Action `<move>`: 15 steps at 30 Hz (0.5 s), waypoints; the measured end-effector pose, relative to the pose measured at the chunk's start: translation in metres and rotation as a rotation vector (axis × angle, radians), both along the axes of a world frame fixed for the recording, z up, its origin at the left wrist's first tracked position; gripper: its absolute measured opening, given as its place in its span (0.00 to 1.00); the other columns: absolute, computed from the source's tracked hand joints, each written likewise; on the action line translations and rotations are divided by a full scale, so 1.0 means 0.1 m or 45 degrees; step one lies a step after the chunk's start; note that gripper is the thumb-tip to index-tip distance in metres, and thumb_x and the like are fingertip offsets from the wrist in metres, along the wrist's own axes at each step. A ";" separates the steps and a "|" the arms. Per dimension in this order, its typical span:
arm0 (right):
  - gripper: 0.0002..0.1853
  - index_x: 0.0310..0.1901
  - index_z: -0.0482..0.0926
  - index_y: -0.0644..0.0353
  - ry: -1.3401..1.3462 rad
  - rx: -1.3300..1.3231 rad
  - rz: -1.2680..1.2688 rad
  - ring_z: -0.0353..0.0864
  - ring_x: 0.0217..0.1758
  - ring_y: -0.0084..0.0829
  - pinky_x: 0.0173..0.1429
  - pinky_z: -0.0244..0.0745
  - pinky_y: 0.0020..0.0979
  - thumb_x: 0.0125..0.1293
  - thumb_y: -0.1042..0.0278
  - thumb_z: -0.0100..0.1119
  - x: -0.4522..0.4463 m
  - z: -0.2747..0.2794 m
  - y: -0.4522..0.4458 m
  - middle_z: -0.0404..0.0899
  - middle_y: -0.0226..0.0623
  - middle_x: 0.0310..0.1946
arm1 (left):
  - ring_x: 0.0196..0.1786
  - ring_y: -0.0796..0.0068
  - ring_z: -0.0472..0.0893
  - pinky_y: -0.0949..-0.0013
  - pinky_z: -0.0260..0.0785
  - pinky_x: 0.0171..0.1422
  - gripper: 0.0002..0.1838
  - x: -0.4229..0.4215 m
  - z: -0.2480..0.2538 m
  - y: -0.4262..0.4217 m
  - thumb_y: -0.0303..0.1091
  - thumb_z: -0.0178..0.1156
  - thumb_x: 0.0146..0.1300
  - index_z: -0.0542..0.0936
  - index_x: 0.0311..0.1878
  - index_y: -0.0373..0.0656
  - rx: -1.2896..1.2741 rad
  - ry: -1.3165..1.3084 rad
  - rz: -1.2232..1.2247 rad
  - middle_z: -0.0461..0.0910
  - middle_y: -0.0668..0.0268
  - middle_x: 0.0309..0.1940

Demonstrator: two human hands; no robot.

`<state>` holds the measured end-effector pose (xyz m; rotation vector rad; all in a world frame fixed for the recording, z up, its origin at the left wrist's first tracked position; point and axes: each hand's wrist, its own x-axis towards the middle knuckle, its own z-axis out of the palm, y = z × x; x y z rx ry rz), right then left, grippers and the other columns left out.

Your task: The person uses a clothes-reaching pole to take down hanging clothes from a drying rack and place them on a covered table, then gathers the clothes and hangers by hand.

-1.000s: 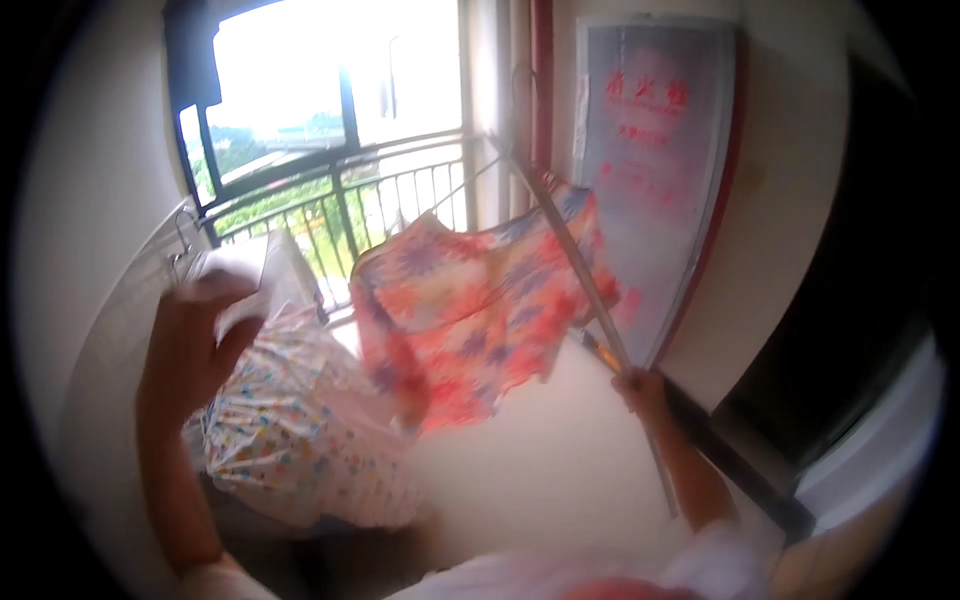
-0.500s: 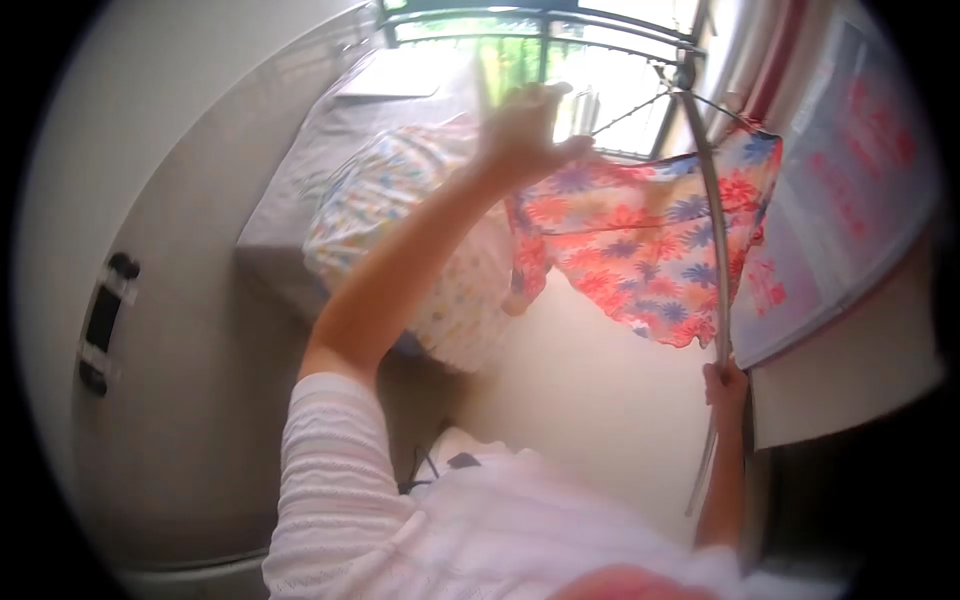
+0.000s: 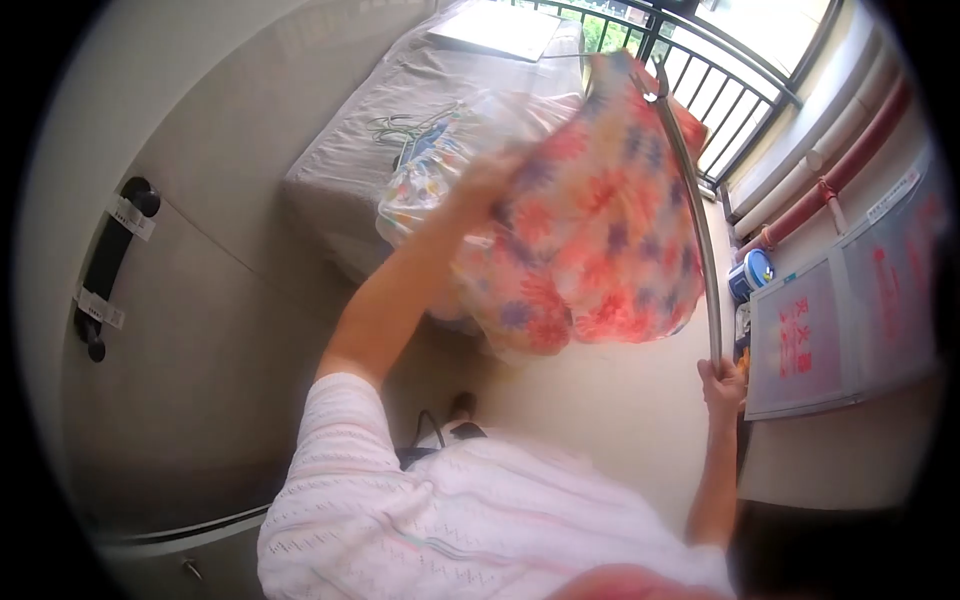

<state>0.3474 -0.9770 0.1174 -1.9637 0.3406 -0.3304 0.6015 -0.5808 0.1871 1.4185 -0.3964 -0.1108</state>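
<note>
My right hand (image 3: 722, 387) is closed around the lower part of a long metal clothes pole (image 3: 711, 285), which rises to a forked tip. A sheer garment with red and blue flowers (image 3: 590, 240) hangs near the upper end of the pole, blurred by motion. My left hand (image 3: 492, 183) is raised at the garment's left edge. Its fingers are smeared, so whether they grip the cloth cannot be made out. Behind that hand, a bundle with small colourful prints (image 3: 418, 190) lies under clear plastic, partly hidden by my forearm.
A cloth-covered block (image 3: 340, 150) stands at the back left, with a white board (image 3: 495, 30) on it. Railings (image 3: 705, 85) run along the window. Red and white pipes, a blue-and-white bucket (image 3: 750, 275) and a fire-extinguisher cabinet (image 3: 800, 340) line the right. A door handle (image 3: 108, 265) is at left.
The floral garment has swung toward me and to the left, and appears larger. My left hand has come down to its edge. My right hand still holds the pole; the view has shifted.
</note>
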 end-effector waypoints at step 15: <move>0.13 0.18 0.67 0.55 0.137 0.354 0.132 0.56 0.09 0.11 0.10 0.50 0.17 0.55 0.66 0.59 0.46 -0.01 1.15 0.60 0.19 0.09 | 0.33 0.57 0.78 0.61 0.70 0.36 0.16 0.68 -0.36 1.33 0.47 0.55 0.50 0.79 0.32 0.43 1.632 -0.369 0.834 0.77 0.54 0.27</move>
